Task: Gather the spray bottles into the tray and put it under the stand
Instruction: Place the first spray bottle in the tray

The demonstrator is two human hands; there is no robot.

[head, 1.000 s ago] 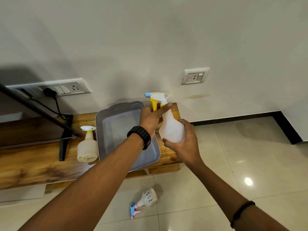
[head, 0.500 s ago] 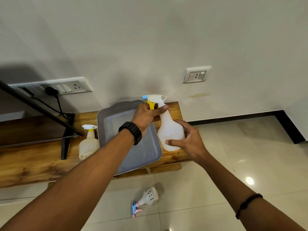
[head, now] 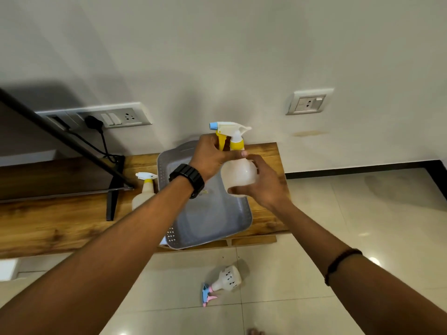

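A white spray bottle (head: 239,171) with a yellow collar and blue nozzle tip is upright above the right side of the grey tray (head: 242,215). My left hand (head: 209,157) grips its neck below the trigger. My right hand (head: 264,183) cups its body from the right. The tray lies on the wooden stand (head: 48,223), its near end over the front edge. A second white spray bottle (head: 144,193) with a yellow collar stands on the stand, just left of the tray. A third small bottle (head: 226,281) with a pink and blue trigger lies on the floor below the stand.
A black TV leg (head: 113,189) and screen edge stand on the stand's left part. A plugged-in cable (head: 101,139) runs from the wall switchboard (head: 116,117). A second socket (head: 309,102) sits on the wall to the right. Tiled floor (head: 350,226) spreads to the right.
Both hands have carried the bottle a little left and over the tray's right side. The left hand's grip has slid lower on the neck, showing more of the trigger head.
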